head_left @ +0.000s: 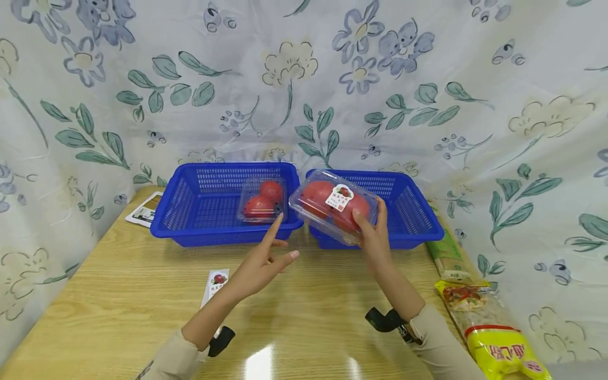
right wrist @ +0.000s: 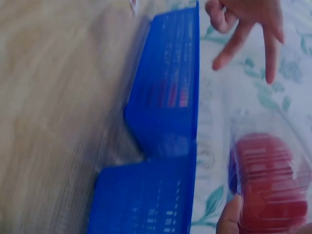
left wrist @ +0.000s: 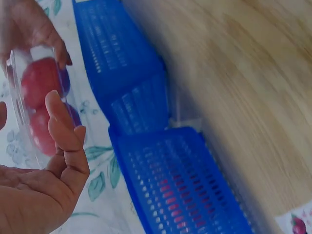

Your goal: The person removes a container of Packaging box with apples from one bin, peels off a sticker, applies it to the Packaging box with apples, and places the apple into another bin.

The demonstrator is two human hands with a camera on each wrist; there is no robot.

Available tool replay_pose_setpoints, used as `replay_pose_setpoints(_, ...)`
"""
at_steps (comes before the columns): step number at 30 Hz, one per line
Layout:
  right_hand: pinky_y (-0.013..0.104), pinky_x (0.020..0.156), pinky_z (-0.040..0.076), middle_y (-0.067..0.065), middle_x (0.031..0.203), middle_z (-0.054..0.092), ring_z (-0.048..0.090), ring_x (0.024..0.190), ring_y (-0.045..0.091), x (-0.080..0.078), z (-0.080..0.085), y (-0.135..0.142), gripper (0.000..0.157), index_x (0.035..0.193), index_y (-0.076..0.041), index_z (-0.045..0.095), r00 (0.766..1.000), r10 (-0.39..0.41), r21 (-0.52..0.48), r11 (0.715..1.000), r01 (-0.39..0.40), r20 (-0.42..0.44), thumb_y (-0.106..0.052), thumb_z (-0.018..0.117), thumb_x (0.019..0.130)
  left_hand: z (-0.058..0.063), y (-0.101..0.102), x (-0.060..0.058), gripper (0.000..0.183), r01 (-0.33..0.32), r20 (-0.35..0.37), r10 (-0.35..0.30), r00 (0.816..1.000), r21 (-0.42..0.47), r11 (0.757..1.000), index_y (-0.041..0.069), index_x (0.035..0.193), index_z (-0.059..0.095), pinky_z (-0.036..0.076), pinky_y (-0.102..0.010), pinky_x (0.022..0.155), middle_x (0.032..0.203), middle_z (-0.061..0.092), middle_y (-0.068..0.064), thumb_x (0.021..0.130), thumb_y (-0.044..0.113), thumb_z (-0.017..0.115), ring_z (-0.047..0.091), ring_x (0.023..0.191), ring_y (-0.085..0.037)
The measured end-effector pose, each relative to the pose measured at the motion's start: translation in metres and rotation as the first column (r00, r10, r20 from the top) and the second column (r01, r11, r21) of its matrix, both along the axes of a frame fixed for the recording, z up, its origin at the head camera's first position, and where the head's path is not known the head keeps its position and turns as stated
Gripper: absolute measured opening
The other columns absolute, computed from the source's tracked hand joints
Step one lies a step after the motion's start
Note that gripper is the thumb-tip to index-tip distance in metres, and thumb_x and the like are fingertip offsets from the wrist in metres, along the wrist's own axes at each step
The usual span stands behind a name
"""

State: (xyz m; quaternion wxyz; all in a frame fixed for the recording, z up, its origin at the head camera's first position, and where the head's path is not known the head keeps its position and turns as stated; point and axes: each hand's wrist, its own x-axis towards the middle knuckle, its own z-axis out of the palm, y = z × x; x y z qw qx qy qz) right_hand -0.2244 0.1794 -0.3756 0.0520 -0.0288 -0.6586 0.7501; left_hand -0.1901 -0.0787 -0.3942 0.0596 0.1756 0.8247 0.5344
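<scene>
My right hand (head_left: pixel 375 232) grips the right end of a clear plastic fruit box (head_left: pixel 304 211), thumb on the lid. Large red fruits show through it, and a white label (head_left: pixel 339 197) with a fruit picture is stuck on top. The box is held tilted above the gap between two blue baskets. Close to its left, my left hand (head_left: pixel 261 266) is in the air with index finger and thumb extended and nothing held. A second clear box (head_left: pixel 252 192) with red fruits sits in the left blue basket (head_left: pixel 190 235), at its right end.
The right blue basket (head_left: pixel 408 221) stands beside the left one. A strip of labels (head_left: pixel 214 285) lies on the wooden table (head_left: pixel 119 290) near my left forearm. A white card (head_left: pixel 142 215) is at the far left; a green packet (head_left: pixel 448 258) and a yellow bag (head_left: pixel 503 338) line the right edge.
</scene>
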Motion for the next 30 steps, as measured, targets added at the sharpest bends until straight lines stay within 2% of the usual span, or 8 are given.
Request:
replay_pose_setpoints(4,0.024,0.07,0.056,0.013,0.15,0.029,0.055,0.112,0.031,-0.02,-0.001,0.004,0.074,0.156,-0.033,0.008,0.994,-0.111,-0.027,0.993,0.112,0.025,-0.033,0.056,0.099,-0.011,0.02,-0.011,0.086,-0.016,0.068,0.016,0.998,0.009,1.0,0.043,0.158,0.005,0.057,-0.041,0.073,0.129,0.059,-0.018,0.096,0.042,0.064,0.07,0.074,-0.019)
replay_pose_setpoints(6,0.024,0.064,0.057,0.015,0.147,0.033,0.059,0.103,0.027,-0.03,-0.003,0.003,0.076,0.156,-0.034,0.007,0.986,-0.163,-0.048,0.985,0.164,0.035,-0.032,0.057,0.099,-0.017,0.031,-0.017,0.086,-0.024,0.081,0.025,0.996,-0.012,1.0,0.039,0.159,0.005,0.057,-0.041,0.073,0.126,0.062,-0.017,0.096,0.046,0.063,0.072,0.077,-0.022)
replay_pose_setpoints(11,0.027,0.06,0.058,0.017,0.135,0.045,0.065,0.079,0.014,-0.049,-0.007,-0.001,0.081,0.156,-0.035,0.004,0.967,-0.251,-0.091,0.963,0.255,0.046,-0.034,0.06,0.098,-0.025,0.055,-0.032,0.089,-0.058,0.007,0.06,0.998,-0.15,0.987,0.027,0.161,0.004,0.051,-0.035,0.064,0.109,0.069,-0.01,0.096,0.054,0.058,0.067,0.074,-0.018)
replay_pose_setpoints(15,0.024,0.057,0.056,0.018,0.131,0.047,0.062,0.075,0.014,-0.062,-0.01,-0.006,0.086,0.156,-0.032,0.0,0.95,-0.308,-0.101,0.945,0.312,0.053,-0.036,0.061,0.097,-0.03,0.07,-0.044,0.089,-0.096,-0.049,0.087,0.995,-0.215,0.972,0.02,0.161,0.003,0.045,-0.032,0.058,0.089,0.068,-0.004,0.097,0.055,0.054,0.061,0.068,-0.013)
replay_pose_setpoints(19,0.029,0.062,0.058,0.019,0.136,0.047,0.061,0.088,0.022,-0.072,-0.013,-0.012,0.088,0.157,-0.031,-0.002,0.93,-0.358,-0.098,0.926,0.366,0.087,-0.038,0.062,0.096,-0.036,0.081,-0.052,0.088,-0.134,-0.06,0.122,0.991,-0.257,0.957,0.017,0.161,0.002,0.043,-0.034,0.056,0.078,0.066,-0.003,0.099,0.054,0.052,0.059,0.064,-0.015)
replay_pose_setpoints(25,0.048,0.087,0.057,0.026,0.148,0.029,0.047,0.126,0.038,-0.084,-0.021,-0.016,0.09,0.157,-0.033,-0.002,0.895,-0.421,-0.091,0.895,0.436,0.151,-0.038,0.064,0.096,-0.046,0.093,-0.057,0.084,-0.182,-0.09,0.161,0.983,-0.323,0.929,0.017,0.161,0.003,0.052,-0.049,0.068,0.089,0.072,-0.008,0.101,0.055,0.047,0.069,0.077,-0.028)
replay_pose_setpoints(27,0.051,0.089,0.055,0.028,0.15,0.021,0.04,0.133,0.041,-0.086,-0.022,-0.017,0.091,0.157,-0.032,-0.002,0.887,-0.431,-0.081,0.891,0.448,0.167,-0.037,0.064,0.095,-0.048,0.097,-0.058,0.083,-0.191,-0.107,0.165,0.981,-0.339,0.921,0.016,0.161,0.003,0.052,-0.048,0.067,0.087,0.071,-0.007,0.101,0.055,0.045,0.069,0.079,-0.03)
replay_pose_setpoints(30,0.053,0.091,0.054,0.03,0.151,0.015,0.037,0.134,0.043,-0.087,-0.022,-0.018,0.092,0.157,-0.033,-0.003,0.876,-0.443,-0.066,0.885,0.462,0.19,-0.036,0.065,0.095,-0.049,0.102,-0.059,0.081,-0.198,-0.114,0.168,0.979,-0.348,0.916,0.015,0.161,0.003,0.049,-0.041,0.056,0.082,0.069,-0.009,0.102,0.055,0.042,0.068,0.071,-0.028)
